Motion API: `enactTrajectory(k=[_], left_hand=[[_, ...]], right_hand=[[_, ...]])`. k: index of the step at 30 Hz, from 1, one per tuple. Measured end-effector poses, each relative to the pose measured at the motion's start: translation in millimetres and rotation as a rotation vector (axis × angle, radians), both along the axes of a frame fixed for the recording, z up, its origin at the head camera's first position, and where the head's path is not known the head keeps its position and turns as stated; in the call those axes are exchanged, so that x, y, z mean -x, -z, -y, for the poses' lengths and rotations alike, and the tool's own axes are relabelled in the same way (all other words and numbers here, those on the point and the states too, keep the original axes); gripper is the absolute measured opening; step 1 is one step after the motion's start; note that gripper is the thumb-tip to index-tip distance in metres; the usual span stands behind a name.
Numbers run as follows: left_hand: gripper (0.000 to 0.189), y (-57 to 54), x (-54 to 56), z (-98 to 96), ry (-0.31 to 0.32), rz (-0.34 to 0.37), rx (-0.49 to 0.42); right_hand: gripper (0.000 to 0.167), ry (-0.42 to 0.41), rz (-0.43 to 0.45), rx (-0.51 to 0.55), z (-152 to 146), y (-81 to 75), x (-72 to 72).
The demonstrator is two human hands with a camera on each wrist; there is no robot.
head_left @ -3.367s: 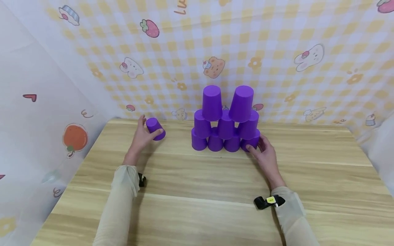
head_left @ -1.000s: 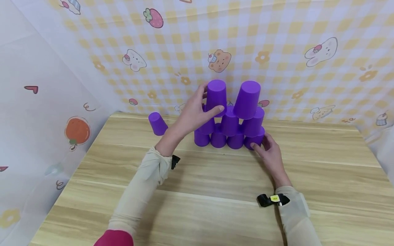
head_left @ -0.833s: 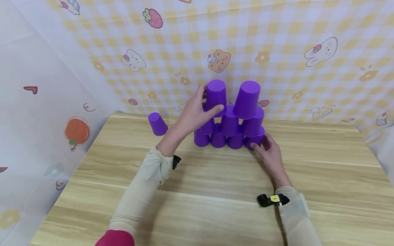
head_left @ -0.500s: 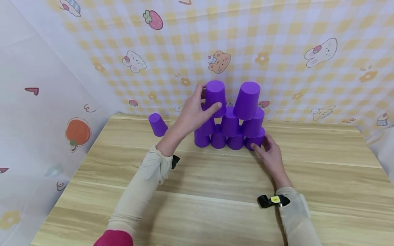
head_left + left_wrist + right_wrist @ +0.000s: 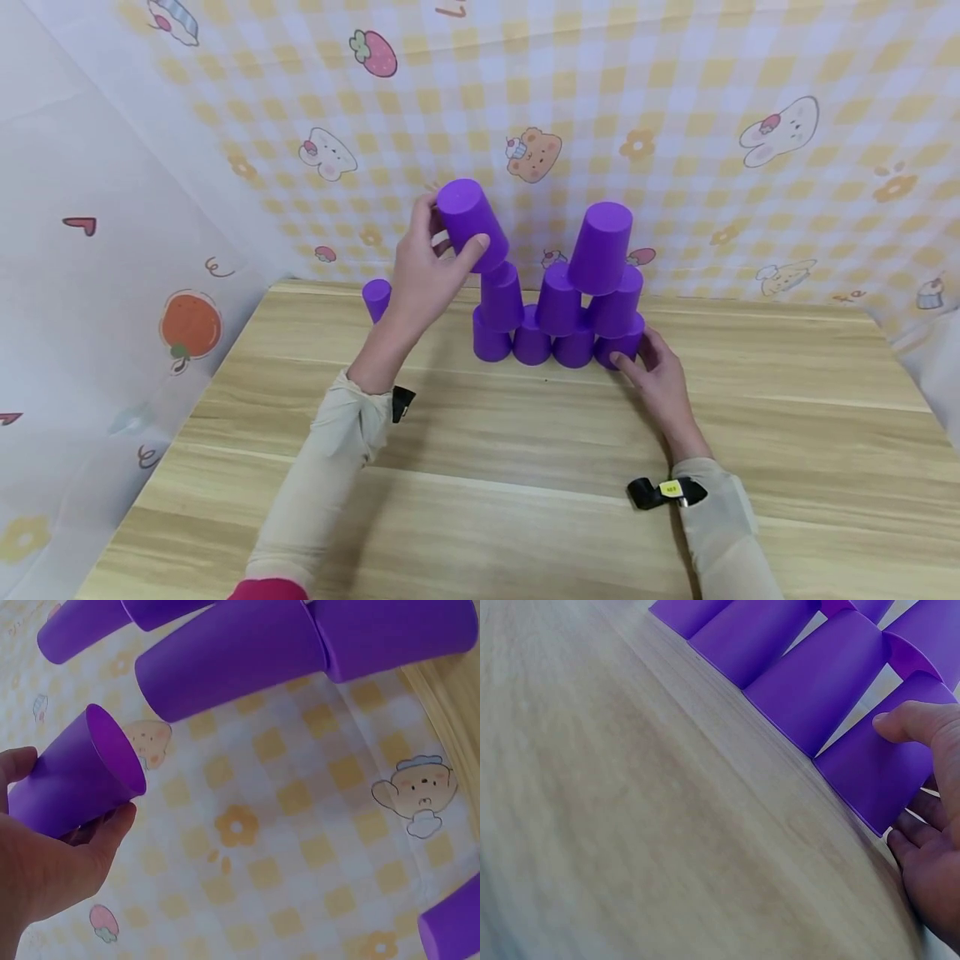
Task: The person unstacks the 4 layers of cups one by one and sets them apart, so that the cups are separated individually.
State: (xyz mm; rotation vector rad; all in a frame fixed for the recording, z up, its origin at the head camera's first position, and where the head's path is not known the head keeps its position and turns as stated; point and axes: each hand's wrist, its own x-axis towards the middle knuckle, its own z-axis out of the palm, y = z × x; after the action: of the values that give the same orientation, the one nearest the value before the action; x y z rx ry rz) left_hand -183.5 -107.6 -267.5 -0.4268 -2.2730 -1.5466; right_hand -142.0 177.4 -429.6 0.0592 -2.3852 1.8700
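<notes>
My left hand [image 5: 423,271] grips a purple cup [image 5: 472,221], thumb on its near side and fingers behind. This cup is upside down and tilted, up and left of the cup stack; in the left wrist view its open mouth [image 5: 120,750] shows clear of the other cups. The stack is of upturned purple cups: several below, three in the middle row, and one top cup [image 5: 602,248] at the right. My right hand [image 5: 660,379] holds the bottom right cup [image 5: 877,769] between thumb and fingers; that cup stands on the table.
Another purple cup [image 5: 376,297] stands on the wooden table [image 5: 510,517] left of the stack, partly hidden by my left hand. A yellow checked cloth [image 5: 675,75] hangs close behind the stack. White sheeting [image 5: 97,167] stands at the left side.
Earlier my left hand released the lone cup at left and took hold of the top left cup. In the last half second it has lifted that cup off leftward, tilting it. The right hand stays put.
</notes>
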Motion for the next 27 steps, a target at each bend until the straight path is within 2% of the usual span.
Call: enactTrajectory(k=[2, 3, 7, 11, 15, 18, 21, 27], left_hand=[[0.054, 0.7, 0.1, 7.5, -0.024, -0.033, -0.027], [0.054, 4.3, 3.2, 12.7, -0.035, -0.053, -0.04], [0.053, 3.9, 1.6, 29.2, -0.083, -0.089, -0.075], [0.053, 1.4, -5.2, 41.6, -0.133, -0.059, -0.088], [0.05, -5.5, -17.9, 42.1, -0.161, -0.013, -0.102], [0.05, -5.2, -22.9, 40.6, -0.172, 0.023, -0.104], [0.052, 4.8, -20.0, 44.3, -0.169, 0.066, -0.11], [0.058, 50.3, 2.4, 64.7, -0.17, 0.106, -0.097]], right_hand=[[0.061, -0.003, 0.006, -0.002, 3.1, -8.8, -3.9], [0.061, -0.002, 0.005, 0.0, 3.3, -8.9, -3.9], [0.06, 0.001, 0.002, -0.001, 3.2, -9.5, -3.8], [0.061, 0.002, 0.004, -0.007, 3.4, -9.0, -3.3], [0.061, 0.002, 0.011, -0.008, 3.2, -8.5, -3.4], [0.061, 0.005, 0.012, 0.0, 2.7, -8.8, -3.5], [0.06, 0.002, 0.009, 0.005, 2.9, -9.8, -4.1], [0.061, -0.007, 0.009, 0.01, 4.4, -12.4, -5.6]])
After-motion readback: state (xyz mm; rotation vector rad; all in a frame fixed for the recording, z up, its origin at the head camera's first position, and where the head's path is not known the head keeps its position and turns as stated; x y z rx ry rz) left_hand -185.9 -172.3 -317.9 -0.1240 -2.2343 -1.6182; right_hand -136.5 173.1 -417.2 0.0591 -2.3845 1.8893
